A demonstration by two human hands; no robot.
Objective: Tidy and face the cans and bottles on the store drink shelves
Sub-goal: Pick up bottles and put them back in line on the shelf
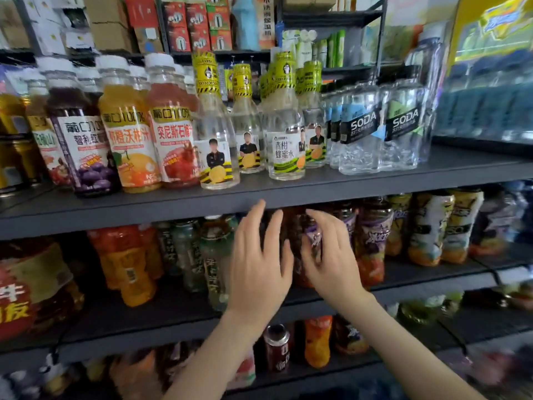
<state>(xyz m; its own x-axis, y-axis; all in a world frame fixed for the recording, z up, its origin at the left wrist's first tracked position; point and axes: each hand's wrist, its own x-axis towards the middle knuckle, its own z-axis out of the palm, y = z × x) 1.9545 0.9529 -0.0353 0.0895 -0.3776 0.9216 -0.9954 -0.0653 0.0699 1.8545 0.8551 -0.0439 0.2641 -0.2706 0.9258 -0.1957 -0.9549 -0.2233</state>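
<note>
Purple-labelled dark bottle (313, 241), blurred; right hand (331, 255) seemingly curled round it, left hand (256, 264) fingers straight, spread beside

On the upper shelf, right of centre, I read "SODA" on the black labels of one clear bottle (359, 131) and its neighbour (403, 125). At centre, the yellow-necked bottle (285, 151) says 青柑蜂蜜水. Further left, the juice labels carry "100%": the red bottle (173, 137) reads 突尼斯石榴, the orange bottle (128, 140) 橙沃柑汁, the purple bottle (82, 145) 智利红.

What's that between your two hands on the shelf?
A dark bottle with a purple label; the right hand curls round it, the left hand open beside it, in the head view.
</note>
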